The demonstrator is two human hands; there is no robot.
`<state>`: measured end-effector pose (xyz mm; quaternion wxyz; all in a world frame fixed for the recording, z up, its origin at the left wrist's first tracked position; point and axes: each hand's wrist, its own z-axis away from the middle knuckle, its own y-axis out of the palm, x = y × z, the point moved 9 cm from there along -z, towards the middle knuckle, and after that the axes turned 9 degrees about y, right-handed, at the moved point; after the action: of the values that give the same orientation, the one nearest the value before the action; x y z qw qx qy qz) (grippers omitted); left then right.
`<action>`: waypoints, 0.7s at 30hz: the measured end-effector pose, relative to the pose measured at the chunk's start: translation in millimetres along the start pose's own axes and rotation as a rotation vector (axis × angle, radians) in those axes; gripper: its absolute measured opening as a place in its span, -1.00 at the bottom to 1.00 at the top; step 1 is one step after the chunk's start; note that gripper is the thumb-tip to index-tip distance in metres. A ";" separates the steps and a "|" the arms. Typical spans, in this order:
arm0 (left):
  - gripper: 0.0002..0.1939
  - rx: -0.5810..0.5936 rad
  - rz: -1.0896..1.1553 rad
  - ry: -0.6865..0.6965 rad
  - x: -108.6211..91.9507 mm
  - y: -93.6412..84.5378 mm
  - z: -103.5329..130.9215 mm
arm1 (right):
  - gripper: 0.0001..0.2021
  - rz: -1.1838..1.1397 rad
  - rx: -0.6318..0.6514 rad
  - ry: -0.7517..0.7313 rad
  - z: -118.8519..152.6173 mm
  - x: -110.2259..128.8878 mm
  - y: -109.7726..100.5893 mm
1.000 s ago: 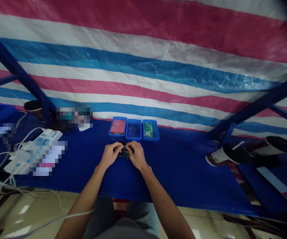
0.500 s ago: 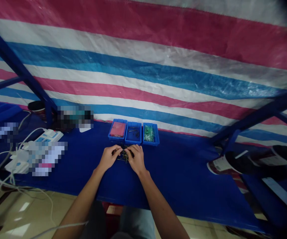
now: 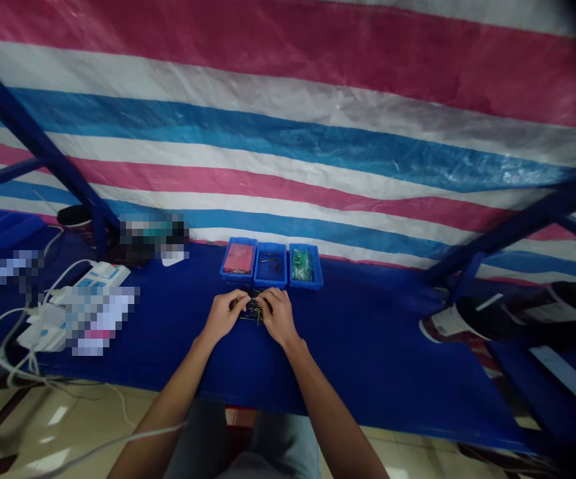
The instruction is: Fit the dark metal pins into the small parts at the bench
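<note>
Both hands are close together over a small pile of thin, brass-and-dark metal pieces (image 3: 253, 310) on the blue tabletop. My left hand (image 3: 225, 313) is at the pile's left side, thumb and index finger pinched together. At the right side my right hand (image 3: 277, 314) has its fingers curled in against the thumb. Whatever sits in either pinch is too small to make out. Just beyond the hands stand three blue bins: one with pink cards or packets (image 3: 239, 257), one with a few dark thin pieces (image 3: 270, 261), one with green items in clear wrap (image 3: 302, 265).
On the left lie a white power strip (image 3: 102, 274) and tangled white cables (image 3: 6, 359). Dark tubs (image 3: 447, 322) stand at the right. A striped tarp (image 3: 288, 159) hangs behind the blue table (image 3: 378, 359), between blue frame posts (image 3: 43, 143).
The view has shifted slightly, so the bins and hands appear a little further right. Both hands stay over the metal pieces, with only small finger movements.
</note>
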<state>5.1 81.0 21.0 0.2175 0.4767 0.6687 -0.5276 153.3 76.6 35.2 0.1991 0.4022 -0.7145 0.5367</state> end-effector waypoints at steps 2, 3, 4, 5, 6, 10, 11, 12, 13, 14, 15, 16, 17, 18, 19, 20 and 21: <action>-0.71 0.005 0.014 0.004 0.5 0.8 -0.1 | -0.80 0.016 0.015 -0.001 -0.1 1.0 1.7; -0.72 0.011 0.021 0.008 0.8 1.7 -0.1 | -0.80 0.019 0.020 -0.002 -0.1 1.3 2.5; -0.72 0.020 0.027 0.014 1.0 3.1 0.0 | -0.79 0.019 0.024 -0.002 0.0 1.5 3.3; -0.73 0.034 0.030 0.021 1.1 5.1 0.2 | -0.79 0.015 0.027 -0.003 0.1 1.6 3.9; -0.73 0.050 0.031 0.028 1.2 7.3 0.4 | -0.78 0.008 0.030 -0.005 0.4 1.7 4.4; -0.72 0.092 0.023 0.046 0.8 13.1 0.5 | -0.80 -0.025 0.024 -0.016 1.6 3.3 2.4; -0.71 0.098 0.018 0.049 0.5 13.6 0.2 | -0.83 -0.033 0.019 -0.021 2.0 4.1 1.5; -0.70 0.103 0.013 0.052 -0.1 13.9 -0.2 | -0.85 -0.038 0.017 -0.027 2.4 4.9 0.9; -0.69 0.107 0.009 0.056 -0.9 14.0 -0.8 | -0.86 -0.040 0.017 -0.033 2.7 5.7 0.6; -0.68 0.110 0.007 0.060 -1.7 13.9 -1.4 | -0.86 -0.040 0.020 -0.039 3.0 6.3 0.9; -0.68 0.109 0.008 0.062 -2.5 13.6 -2.1 | -0.86 -0.038 0.024 -0.042 3.2 6.7 1.5; -0.67 0.107 0.010 0.062 -3.1 13.0 -2.7 | -0.85 -0.036 0.028 -0.043 3.2 6.6 2.2; -0.67 0.103 0.012 0.059 -3.5 12.4 -3.4 | -0.85 -0.034 0.030 -0.041 3.1 6.3 2.8; -0.67 0.101 0.014 0.056 -3.8 12.1 -3.9 | -0.84 -0.033 0.028 -0.038 2.9 5.8 3.2; -0.67 0.102 0.015 0.054 -4.1 12.0 -4.3 | -0.84 -0.033 0.025 -0.036 2.6 5.2 3.5; -0.67 0.106 0.016 0.053 -4.4 12.2 -4.6 | -0.84 -0.036 0.019 -0.034 2.4 4.7 3.5; -0.67 0.107 0.016 0.053 -4.6 12.3 -4.9 | -0.84 -0.039 0.011 -0.033 2.1 4.2 3.4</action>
<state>18.8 83.4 20.2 0.1781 0.5067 0.6411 -0.5482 148.5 73.6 35.4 0.1955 0.4260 -0.7067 0.5300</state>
